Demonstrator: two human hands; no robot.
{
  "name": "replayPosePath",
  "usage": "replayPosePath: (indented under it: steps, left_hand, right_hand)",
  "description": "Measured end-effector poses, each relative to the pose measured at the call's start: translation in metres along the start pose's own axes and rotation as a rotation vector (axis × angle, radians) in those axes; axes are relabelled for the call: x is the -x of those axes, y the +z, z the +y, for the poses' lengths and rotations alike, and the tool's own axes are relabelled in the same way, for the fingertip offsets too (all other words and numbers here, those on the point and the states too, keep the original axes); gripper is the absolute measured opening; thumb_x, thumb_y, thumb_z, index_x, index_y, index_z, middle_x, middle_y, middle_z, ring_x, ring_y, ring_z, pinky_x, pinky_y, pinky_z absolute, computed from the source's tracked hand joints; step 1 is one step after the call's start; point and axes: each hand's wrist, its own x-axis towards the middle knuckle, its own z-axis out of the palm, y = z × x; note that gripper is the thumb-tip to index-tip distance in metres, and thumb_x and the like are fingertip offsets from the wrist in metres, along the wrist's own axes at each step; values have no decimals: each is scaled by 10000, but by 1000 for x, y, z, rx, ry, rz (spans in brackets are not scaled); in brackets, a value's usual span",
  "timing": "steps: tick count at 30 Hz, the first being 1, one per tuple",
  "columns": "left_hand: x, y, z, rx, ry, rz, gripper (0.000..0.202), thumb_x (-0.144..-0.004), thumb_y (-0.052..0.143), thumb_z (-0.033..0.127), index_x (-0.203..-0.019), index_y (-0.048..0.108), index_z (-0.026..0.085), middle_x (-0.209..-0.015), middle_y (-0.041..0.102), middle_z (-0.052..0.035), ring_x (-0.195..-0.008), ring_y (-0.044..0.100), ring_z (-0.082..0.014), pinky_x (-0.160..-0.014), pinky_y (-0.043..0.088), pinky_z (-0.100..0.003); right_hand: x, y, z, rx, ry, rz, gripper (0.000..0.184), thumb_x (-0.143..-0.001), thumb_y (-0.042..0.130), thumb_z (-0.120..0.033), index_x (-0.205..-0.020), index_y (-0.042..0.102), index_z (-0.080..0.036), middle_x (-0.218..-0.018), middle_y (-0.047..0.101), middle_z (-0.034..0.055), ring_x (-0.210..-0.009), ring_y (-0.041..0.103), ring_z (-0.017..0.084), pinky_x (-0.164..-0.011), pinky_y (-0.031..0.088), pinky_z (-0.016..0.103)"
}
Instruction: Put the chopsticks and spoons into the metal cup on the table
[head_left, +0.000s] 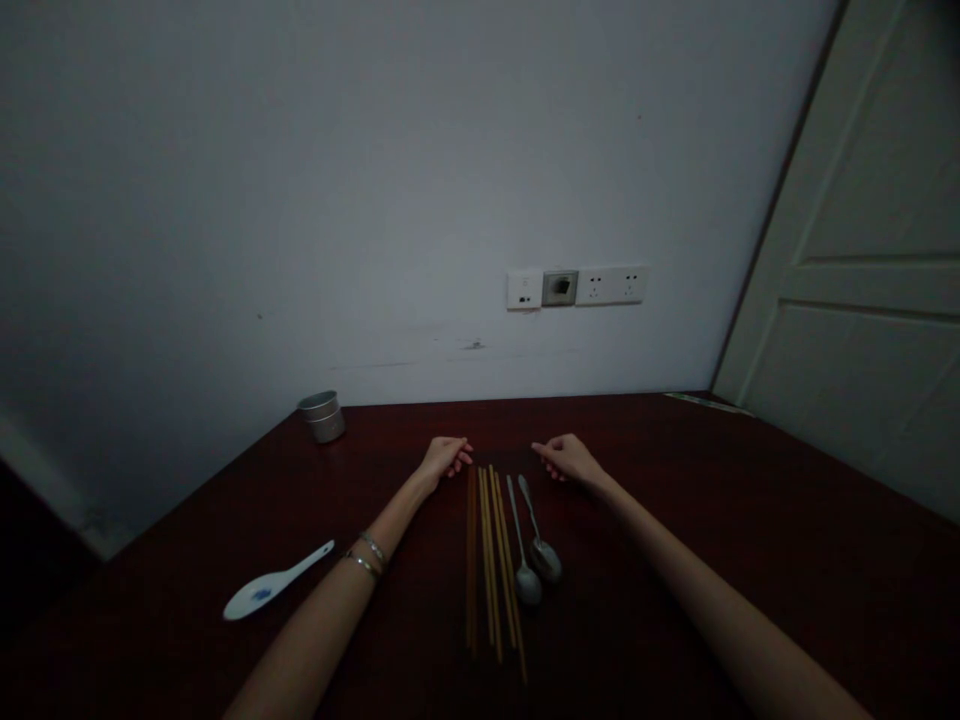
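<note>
My left hand [448, 457] rests on the dark red table just beyond the upper left end of the chopsticks, its fingers curled in with nothing seen in them. Opposite it, my right hand [568, 458] is also curled and holds nothing visible, near the handle tips of two metal spoons. Between my forearms lie two brown chopsticks [471, 570] and several yellowish chopsticks [491, 570], roughly parallel. To their right are one metal spoon [528, 585] and another metal spoon [547, 562], bowls toward me. Neither hand appears to touch the utensils.
A white rice paddle [262, 594] with a blue mark lies left of my left forearm. At the table's far left corner stands a grey metal cup [324, 420]. Behind the table [652, 460] rises a white wall with sockets [609, 286]; a panelled door [862, 330] is at right.
</note>
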Motion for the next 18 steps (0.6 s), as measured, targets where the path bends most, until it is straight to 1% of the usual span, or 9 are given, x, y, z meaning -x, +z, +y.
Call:
replayPosePath:
  steps: [2,4,7,9,12,18]
  left_hand:
    - [0,1,0,-13,-2,15,284,-776,468,353,-780,581,93,-559,590,-16,-337,391,-30,-322,231,-152]
    - [0,1,0,-17,6,21,276,-779,462,342,-775,582,93,-551,586,-14,-332,381,-30,-320,226,-153]
    - [1,2,-1,-6,24,14,262,-781,457,324,-765,583,95,-549,588,-18,-330,379,-36,-318,222,-161]
    - [1,2,-2,-9,26,15,254,-781,455,314,-756,583,96,-544,588,-20,-332,380,-41,-318,221,-164]
    - [2,4,-1,-45,31,25,247,-782,451,305,-746,584,100,-534,583,-14,-331,369,-40,-319,213,-164]
    - [4,8,2,-121,42,70,256,-782,446,300,-711,590,100,-459,531,15,-308,280,-26,-322,157,-158]
  right_hand:
    - [-5,-11,11,87,-79,149,372,-747,480,-445,-504,478,-163,-398,480,-29,-359,442,72,-376,319,170]
    - [-9,-21,24,193,-156,277,396,-744,454,-457,-481,488,-161,-414,475,-22,-422,461,89,-426,315,178]
    - [-11,-32,38,243,-187,392,420,-738,422,-476,-478,504,-157,-437,471,-12,-472,469,112,-458,302,191]
    - [-9,-33,42,225,-194,420,430,-742,400,-485,-487,508,-155,-449,464,-10,-476,460,116,-462,296,196]
    - [-6,-30,40,227,-236,426,438,-743,390,-487,-476,492,-155,-459,439,-8,-488,444,118,-471,290,200]
    - [-4,-29,39,237,-255,427,439,-753,370,-484,-464,452,-164,-468,404,-11,-506,432,125,-495,292,209]
